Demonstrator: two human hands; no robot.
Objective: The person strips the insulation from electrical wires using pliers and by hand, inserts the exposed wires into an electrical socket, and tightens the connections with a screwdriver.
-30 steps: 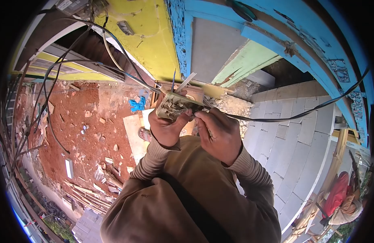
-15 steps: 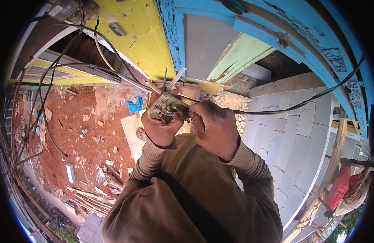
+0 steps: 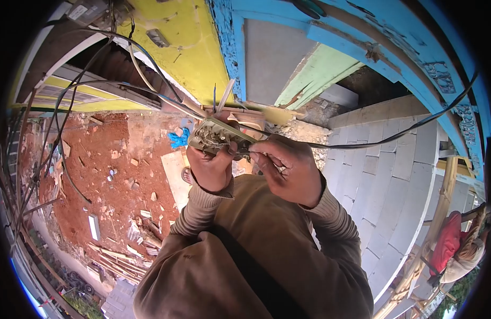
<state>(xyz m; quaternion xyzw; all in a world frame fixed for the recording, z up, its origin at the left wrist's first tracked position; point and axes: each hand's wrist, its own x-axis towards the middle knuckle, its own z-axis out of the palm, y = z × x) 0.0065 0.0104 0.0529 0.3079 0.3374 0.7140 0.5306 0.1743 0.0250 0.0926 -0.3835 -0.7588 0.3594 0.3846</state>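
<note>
Having turned since earlier, the box (image 3: 215, 135) sits in left hand (image 3: 211, 169), right hand (image 3: 289, 169) pinching its edge

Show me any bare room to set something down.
The pale board looks mostly bare, between the red soil and the foot. It's crowded at the left hand and right hand, around the open box and black cable, and lower left, by the wood strips.

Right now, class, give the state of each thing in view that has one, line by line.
Small box: open, inner parts exposed
Left hand: holding the small box
Right hand: curled at the small box's edge, grip unclear
Dark cable: uncoiled
Blue post: paint flaking
Blue bundle: crumpled
Wood strips: loosely piled
</note>
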